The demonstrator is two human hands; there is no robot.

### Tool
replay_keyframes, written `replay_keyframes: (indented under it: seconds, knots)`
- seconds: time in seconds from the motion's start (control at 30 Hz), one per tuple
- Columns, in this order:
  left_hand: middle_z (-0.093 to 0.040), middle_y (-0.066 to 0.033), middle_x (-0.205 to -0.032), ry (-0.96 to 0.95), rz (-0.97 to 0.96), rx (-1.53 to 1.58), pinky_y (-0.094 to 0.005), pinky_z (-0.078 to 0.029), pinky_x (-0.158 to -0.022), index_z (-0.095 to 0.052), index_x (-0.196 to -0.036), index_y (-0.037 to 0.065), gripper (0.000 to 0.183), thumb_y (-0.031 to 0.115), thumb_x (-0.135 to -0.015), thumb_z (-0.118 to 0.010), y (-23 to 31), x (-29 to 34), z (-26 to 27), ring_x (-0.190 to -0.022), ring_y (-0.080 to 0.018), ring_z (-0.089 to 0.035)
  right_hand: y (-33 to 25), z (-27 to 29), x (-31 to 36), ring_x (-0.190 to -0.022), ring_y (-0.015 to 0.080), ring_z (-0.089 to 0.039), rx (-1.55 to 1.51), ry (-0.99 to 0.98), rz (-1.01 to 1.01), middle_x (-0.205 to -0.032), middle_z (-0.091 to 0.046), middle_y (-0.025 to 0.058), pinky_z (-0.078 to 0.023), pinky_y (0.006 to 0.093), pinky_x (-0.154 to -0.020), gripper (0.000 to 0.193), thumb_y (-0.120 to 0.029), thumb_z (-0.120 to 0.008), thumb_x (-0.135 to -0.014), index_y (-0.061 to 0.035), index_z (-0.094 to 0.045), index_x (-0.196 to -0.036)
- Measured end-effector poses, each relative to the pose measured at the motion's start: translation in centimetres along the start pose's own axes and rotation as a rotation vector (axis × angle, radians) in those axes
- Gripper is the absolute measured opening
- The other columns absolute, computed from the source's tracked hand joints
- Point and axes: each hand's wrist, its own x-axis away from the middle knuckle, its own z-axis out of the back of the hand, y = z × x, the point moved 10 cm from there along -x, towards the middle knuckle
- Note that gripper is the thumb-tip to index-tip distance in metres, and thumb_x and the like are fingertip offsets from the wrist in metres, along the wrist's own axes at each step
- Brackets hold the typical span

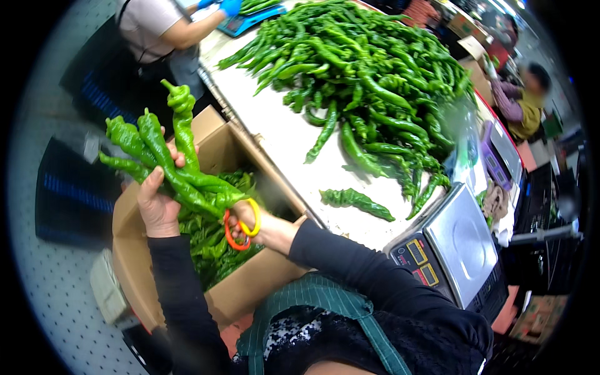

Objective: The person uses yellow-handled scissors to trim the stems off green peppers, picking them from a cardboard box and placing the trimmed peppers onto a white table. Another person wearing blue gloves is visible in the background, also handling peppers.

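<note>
My left hand (161, 209) is closed around several long green peppers (172, 169), fanned out above the cardboard box. Their tips point up and to the left. By the lower end of the bunch, my right hand (247, 226) is closed on scissors (257, 215) with one yellow and one red handle loop. The blades are hidden behind the peppers and my fingers. Below both hands stands the open cardboard box (134, 250), with more green peppers (215, 259) lying in it.
A big heap of green peppers (369, 81) covers much of the white table (234, 87). One pepper (356, 203) lies apart near the table's edge. To the right sits a scale (465, 244) with a metal plate. Across the table, a gloved co-worker (156, 28) stands by a blue scale (240, 24).
</note>
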Motion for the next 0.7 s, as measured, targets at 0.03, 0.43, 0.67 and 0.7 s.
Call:
replay_keyframes:
  seconds: [0.03,0.43,0.67,0.7]
  knots:
    - [-0.057,-0.0102,-0.102,-0.013,0.040,0.016,-0.0541,-0.029,-0.112,-0.034,-0.139,0.000,0.068,0.017,-0.080,-0.065,-1.1,-1.7,-1.4,-0.094,-0.0219,-0.058,0.1,-0.2,0.1,-0.035,0.0158,-0.042,-0.027,-0.038,-0.014,-0.050,-0.045,0.0005,-0.038,0.0303,-0.036,0.062,-0.060,-0.048,-0.091,-0.0020,-0.060,-0.075]
    - [-0.067,-0.0092,-0.094,-0.095,0.392,-0.064,-0.0357,-0.053,-0.082,-0.065,-0.098,0.001,0.017,0.013,-0.086,-0.064,-22.8,-24.5,-16.2,-0.085,-0.0210,-0.065,-1.6,-0.3,1.3,-0.055,0.0184,-0.057,-0.232,-0.004,0.136,-0.070,-0.061,0.0088,-0.041,0.0335,-0.047,0.045,-0.042,-0.058,-0.090,0.0019,-0.063,-0.079]
    - [-0.067,-0.0092,-0.099,-0.283,0.433,-0.309,-0.0326,-0.052,-0.081,-0.061,-0.110,0.001,0.028,0.017,-0.087,-0.065,-25.3,-30.0,-20.6,-0.088,-0.0204,-0.064,0.5,-1.5,-0.6,-0.076,0.0204,-0.053,-0.265,-0.101,0.202,-0.087,-0.054,0.0105,-0.045,0.0343,-0.068,0.039,-0.040,-0.053,-0.094,-0.0015,-0.051,-0.097]
    - [-0.067,-0.0093,-0.099,-0.327,0.445,-0.346,-0.0322,-0.052,-0.081,-0.061,-0.111,0.001,0.029,0.018,-0.087,-0.065,-25.0,-29.9,-20.6,-0.089,-0.0205,-0.064,0.5,-0.8,-1.2,-0.044,0.0184,-0.049,-0.252,0.008,0.162,-0.051,-0.051,0.0074,-0.039,0.0317,-0.044,0.053,-0.043,-0.049,-0.094,-0.0010,-0.056,-0.061]
